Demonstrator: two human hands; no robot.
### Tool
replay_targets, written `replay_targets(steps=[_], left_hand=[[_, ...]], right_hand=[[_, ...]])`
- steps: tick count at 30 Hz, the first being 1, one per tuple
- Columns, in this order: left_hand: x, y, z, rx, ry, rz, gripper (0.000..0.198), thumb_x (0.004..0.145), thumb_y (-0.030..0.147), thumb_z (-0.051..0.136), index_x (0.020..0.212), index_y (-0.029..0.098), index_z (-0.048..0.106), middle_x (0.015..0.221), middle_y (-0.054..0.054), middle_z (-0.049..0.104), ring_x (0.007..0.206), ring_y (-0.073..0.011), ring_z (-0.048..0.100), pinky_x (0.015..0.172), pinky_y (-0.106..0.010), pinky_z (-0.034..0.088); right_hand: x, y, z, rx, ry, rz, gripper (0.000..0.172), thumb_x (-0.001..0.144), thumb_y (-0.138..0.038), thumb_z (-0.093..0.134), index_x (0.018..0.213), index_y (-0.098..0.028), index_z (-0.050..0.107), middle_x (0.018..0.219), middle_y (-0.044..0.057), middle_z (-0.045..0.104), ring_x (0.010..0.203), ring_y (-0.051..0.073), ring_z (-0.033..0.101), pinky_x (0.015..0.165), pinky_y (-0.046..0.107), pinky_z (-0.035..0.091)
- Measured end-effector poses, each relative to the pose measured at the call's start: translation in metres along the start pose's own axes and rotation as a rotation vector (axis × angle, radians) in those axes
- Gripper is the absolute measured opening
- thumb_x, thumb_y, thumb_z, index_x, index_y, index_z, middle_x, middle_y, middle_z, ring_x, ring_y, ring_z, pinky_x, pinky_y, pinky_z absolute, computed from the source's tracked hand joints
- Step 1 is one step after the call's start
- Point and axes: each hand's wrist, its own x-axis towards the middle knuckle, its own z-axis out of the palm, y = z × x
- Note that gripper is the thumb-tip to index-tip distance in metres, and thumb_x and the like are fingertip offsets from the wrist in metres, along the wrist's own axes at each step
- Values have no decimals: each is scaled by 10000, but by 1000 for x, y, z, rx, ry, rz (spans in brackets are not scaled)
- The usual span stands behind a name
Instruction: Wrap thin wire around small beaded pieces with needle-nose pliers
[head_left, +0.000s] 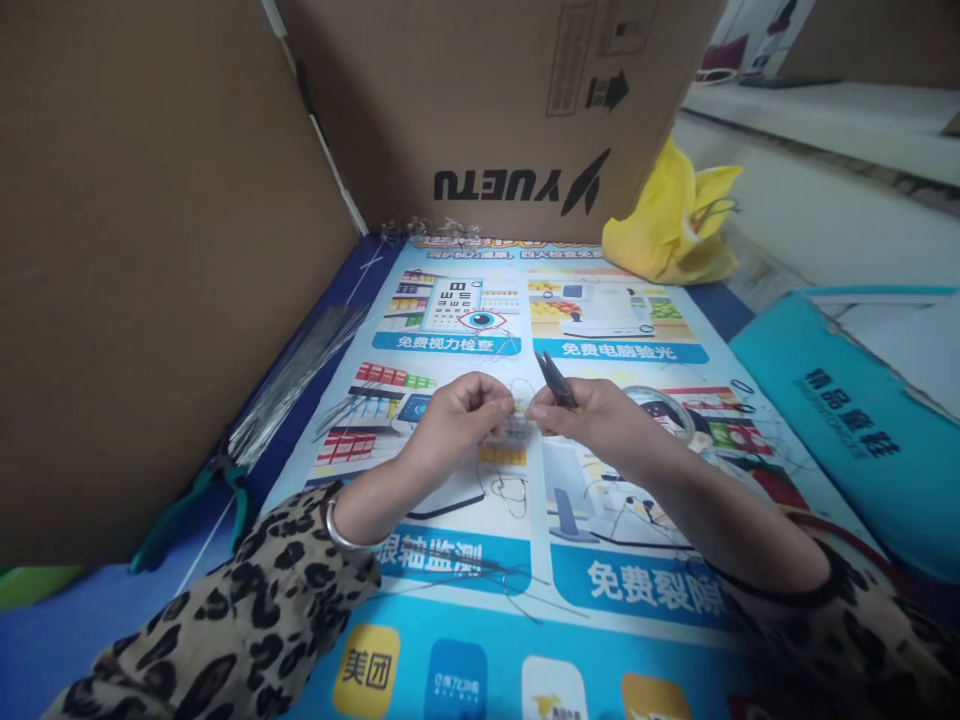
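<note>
My left hand (461, 415) is closed in a pinch over the printed poster (480, 600) on the table, holding a thin wire (517, 390) that loops between both hands. My right hand (592, 420) is closed round small dark pliers (555, 378), whose jaws point up and to the left, and its fingertips pinch the same wire. The two hands almost touch at the fingertips. A silver bangle (337, 525) sits on my left wrist. Both sleeves are leopard-print.
A bundle of thin metal wires (296, 375) lies at the poster's left edge, with green-handled pliers (187, 510) below it. Cardboard boxes (480, 110) wall the back and left. A yellow bag (671, 220) sits at back right, a teal bag (847, 430) at right. Loose wire bits (510, 490) lie on the poster.
</note>
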Motion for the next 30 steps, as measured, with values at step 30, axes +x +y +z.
replay_targets(steps=[30], left_hand=[[-8,3,3,99,61,149,172,835,337,546,797,174,584,670,19,568,604,-86,506,569,-206,397]], right_hand=[[-7,3,17,-487,367,-334,229,846,-371,486,753,-187,587,716,9,611,684,134,561,614,243,389]])
